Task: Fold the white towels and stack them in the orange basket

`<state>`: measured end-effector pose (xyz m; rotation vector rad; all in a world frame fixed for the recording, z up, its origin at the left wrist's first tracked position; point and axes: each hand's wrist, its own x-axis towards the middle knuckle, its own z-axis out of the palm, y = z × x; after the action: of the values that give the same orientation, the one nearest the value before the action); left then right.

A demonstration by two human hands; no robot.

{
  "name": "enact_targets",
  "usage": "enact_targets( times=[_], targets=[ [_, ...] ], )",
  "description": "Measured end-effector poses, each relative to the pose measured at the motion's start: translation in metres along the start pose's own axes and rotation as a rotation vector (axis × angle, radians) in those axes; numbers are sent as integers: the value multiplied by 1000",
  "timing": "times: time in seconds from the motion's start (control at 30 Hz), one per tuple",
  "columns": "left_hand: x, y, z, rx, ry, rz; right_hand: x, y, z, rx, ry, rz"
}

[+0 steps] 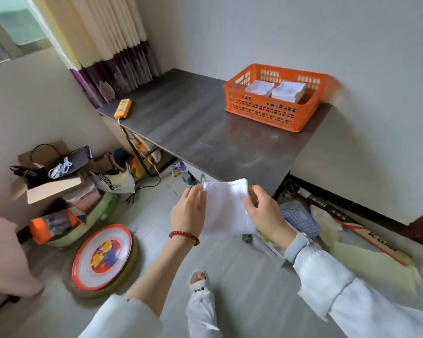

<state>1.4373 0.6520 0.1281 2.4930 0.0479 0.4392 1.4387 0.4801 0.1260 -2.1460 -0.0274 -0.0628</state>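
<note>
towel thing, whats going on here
A person holds a white towel up in the air, short of the table. The left hand grips its left edge and the right hand pinches its right edge, so it looks mid-fold. The orange basket sits on the table's far end with two stacks of folded towels already inside.

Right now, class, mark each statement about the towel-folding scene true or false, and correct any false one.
1. Both hands hold one white towel. True: the left hand and right hand grip its sides.
2. The orange basket sits on the floor. False: it stands on the dark table.
3. The basket holds two stacks of folded towels. True.
4. The held towel lies flat on the table. False: it is held in the air, in front of the table.
5. The left wrist wears a red bead bracelet. True.
</note>
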Motion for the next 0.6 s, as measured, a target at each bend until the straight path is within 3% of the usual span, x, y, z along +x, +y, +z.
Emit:
enact_targets(
  times=[0.2,0.3,0.47,0.6],
  targets=[
    [203,-39,36,-295,-153,-108,184,-18,32,50,88,92],
    [300,-39,58,-331,-229,-60,265,-26,28,73,126,173],
    [434,-2,121,-406,-434,25,379,-14,-9,134,286,279],
    [541,46,187,-362,-455,138,484,11,-50,106,347,290]
  ],
)
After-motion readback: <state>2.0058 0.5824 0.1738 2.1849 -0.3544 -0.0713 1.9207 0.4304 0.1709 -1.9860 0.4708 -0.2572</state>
